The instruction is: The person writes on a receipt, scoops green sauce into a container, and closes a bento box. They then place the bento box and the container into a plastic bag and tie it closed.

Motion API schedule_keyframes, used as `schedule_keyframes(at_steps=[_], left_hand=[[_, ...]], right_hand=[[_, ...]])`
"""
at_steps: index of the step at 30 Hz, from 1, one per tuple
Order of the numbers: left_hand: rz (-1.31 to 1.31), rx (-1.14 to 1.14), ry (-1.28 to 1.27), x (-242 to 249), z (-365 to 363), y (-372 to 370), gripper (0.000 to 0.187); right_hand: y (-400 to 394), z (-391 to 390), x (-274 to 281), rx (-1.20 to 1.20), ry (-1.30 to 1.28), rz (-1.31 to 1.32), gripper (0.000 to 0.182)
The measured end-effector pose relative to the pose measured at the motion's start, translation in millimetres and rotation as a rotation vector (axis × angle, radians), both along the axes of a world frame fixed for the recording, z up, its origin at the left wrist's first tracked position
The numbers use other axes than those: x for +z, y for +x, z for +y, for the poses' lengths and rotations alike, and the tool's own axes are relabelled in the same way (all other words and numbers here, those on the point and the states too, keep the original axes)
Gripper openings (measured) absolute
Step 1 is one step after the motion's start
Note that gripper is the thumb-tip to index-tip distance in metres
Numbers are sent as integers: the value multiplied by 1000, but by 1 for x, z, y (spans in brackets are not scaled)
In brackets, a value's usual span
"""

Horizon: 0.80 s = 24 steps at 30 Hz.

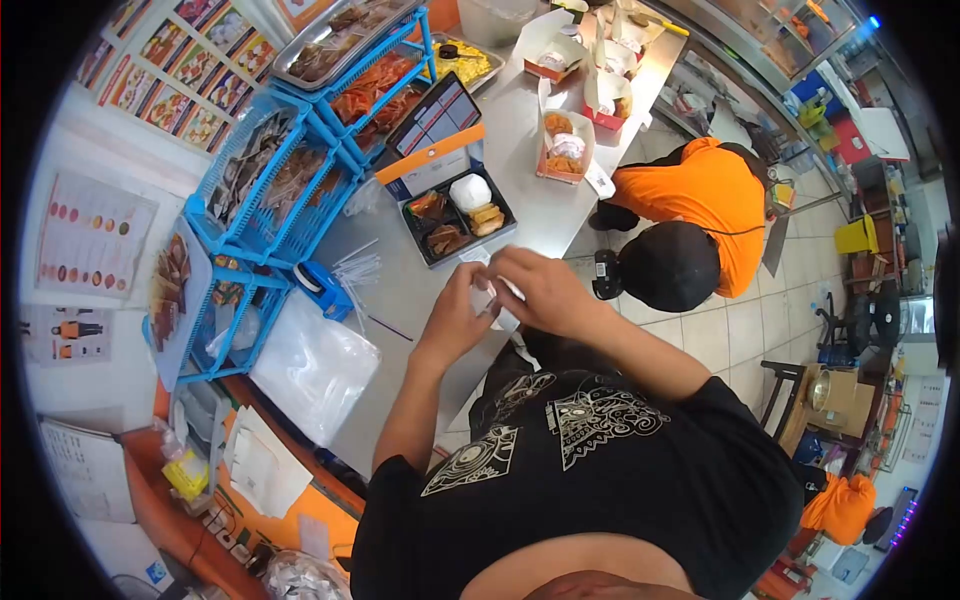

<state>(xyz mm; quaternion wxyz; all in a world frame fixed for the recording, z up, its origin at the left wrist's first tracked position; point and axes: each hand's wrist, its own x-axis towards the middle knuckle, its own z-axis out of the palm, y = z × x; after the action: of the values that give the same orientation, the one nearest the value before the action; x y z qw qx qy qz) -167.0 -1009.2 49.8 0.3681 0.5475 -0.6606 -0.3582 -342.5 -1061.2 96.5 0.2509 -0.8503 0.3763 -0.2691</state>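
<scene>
Close together at the near edge of the metal counter, my left hand and my right hand hold a small white item between their bent fingers. The fingers cover most of it. Just beyond them sits a black compartment tray with a white rounded portion, browned pieces and other food. Its orange-and-white sleeve stands behind it. White sticks and a blue dispenser lie left of my hands.
Blue baskets of packets stand on the left, above clear plastic bags. Several open food boxes are at the back right. A person in orange bends beside the counter. Another person in orange is farther right.
</scene>
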Motion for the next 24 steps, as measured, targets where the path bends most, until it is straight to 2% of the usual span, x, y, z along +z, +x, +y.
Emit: schedule_keyframes(at_steps=[2, 4, 6, 8, 11, 13, 17, 20, 22, 23, 24], left_hand=[[4, -15, 31, 3, 0, 13, 49], [29, -52, 96, 5, 4, 27, 54], [45, -65, 131, 2, 13, 37, 58], [77, -66, 181, 1, 23, 38, 62], [130, -78, 349, 3, 42, 33, 68], [133, 14, 435, -5, 56, 36, 69], [100, 67, 449, -6, 69, 45, 70], [132, 74, 446, -8, 68, 55, 73], [-264, 177, 259, 7, 54, 57, 58], [-259, 163, 254, 6, 50, 61, 58], [-461, 145, 197, 3, 44, 68, 49]], right_hand=[[1, -13, 0, 459, -154, 59, 20], [9, -21, 1, 518, -93, 114, 22], [19, -30, -3, 732, -158, 29, 23], [28, -31, -20, 852, -7, 310, 21], [40, -27, -39, 924, 114, 309, 21], [59, -19, -71, 1107, 22, 365, 22], [80, -11, -76, 1183, 104, 283, 22], [90, -9, -77, 1196, 164, 355, 20], [88, -13, -78, 1118, 144, 317, 24], [87, -17, -73, 1104, 146, 324, 24], [86, -25, -66, 1042, 140, 270, 25]])
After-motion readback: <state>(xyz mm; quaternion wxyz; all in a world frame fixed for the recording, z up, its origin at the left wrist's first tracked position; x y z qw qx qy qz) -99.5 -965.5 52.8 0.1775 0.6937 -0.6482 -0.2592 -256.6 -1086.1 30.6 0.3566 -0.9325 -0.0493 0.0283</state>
